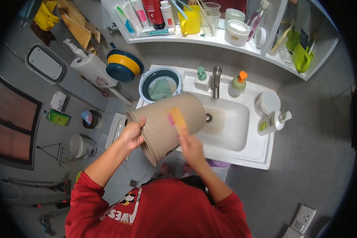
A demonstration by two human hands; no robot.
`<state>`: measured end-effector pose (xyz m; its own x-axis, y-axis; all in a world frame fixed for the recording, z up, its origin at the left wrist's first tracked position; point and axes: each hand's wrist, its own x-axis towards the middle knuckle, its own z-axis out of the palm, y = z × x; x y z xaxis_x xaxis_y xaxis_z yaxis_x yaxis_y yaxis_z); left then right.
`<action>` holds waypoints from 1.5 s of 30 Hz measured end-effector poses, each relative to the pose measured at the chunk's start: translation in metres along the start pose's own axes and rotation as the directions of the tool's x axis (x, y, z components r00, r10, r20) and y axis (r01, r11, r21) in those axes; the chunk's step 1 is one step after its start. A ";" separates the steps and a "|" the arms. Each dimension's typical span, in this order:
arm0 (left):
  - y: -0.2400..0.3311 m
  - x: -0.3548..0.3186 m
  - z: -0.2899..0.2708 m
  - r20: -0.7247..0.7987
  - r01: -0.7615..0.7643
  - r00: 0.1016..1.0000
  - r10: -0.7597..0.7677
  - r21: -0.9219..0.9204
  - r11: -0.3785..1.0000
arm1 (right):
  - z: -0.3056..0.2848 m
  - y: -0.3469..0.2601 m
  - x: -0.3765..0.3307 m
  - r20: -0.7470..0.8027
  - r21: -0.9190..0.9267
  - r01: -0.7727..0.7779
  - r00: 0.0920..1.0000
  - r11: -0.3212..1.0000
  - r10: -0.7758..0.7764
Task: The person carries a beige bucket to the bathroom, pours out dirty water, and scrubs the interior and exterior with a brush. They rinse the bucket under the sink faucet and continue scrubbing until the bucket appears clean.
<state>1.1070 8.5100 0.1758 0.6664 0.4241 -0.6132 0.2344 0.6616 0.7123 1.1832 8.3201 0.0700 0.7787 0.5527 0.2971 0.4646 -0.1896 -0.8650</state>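
Fingers of the left hand point(131, 135) wrap over the rim of a beige ribbed bucket point(166, 125), gripping it at its open end, which faces down and toward the person. The bucket lies tilted on its side above the front-left corner of the white sink point(242, 150), its closed base pointing away from the left fingers toward the drain point(208, 118).

The right hand point(191, 147) presses against the bucket's side, just right of the left fingers, and holds a yellow and pink brush point(177, 118) flat against the ribbed wall. The brush and the right fingers are blurred, so how tightly they close round the handle cannot be made out; only that the brush sits in that hand.

Beyond the bucket, away from both hands, stand a steel tap point(215, 81), a green-topped soap pump point(201, 79) and an orange-topped bottle point(238, 84). A blue basin point(146, 81) with a green cloth point(160, 89) in it sits just past the bucket's far side. A white pump bottle point(273, 122) lies well right of the right fingers on the sink's edge.

The bucket's inside is turned away and hidden, and its lower rim is partly covered by the left hand. The sink's front-left part is hidden behind the bucket.
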 end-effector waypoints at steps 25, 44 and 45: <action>0.080 -0.020 -0.097 0.156 0.203 0.977 -0.147 -0.448 0.871 | -0.060 0.035 0.029 -0.009 0.377 -0.409 0.895 0.831 0.445; 0.001 -0.112 0.003 0.623 -0.521 0.777 0.091 0.717 -0.464 | -0.061 0.020 0.030 0.242 0.517 -0.572 0.811 0.637 0.532; -0.004 -0.109 -0.003 0.650 -0.528 0.754 0.096 0.686 -0.502 | -0.059 0.017 0.029 0.251 0.543 -0.571 0.810 0.616 0.530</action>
<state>1.0312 8.4623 0.2388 0.9850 -0.0190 -0.1714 0.0160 -0.9796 0.2003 1.2388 8.2853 0.0881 0.7712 0.5510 -0.3187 -0.3871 0.0085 -0.9220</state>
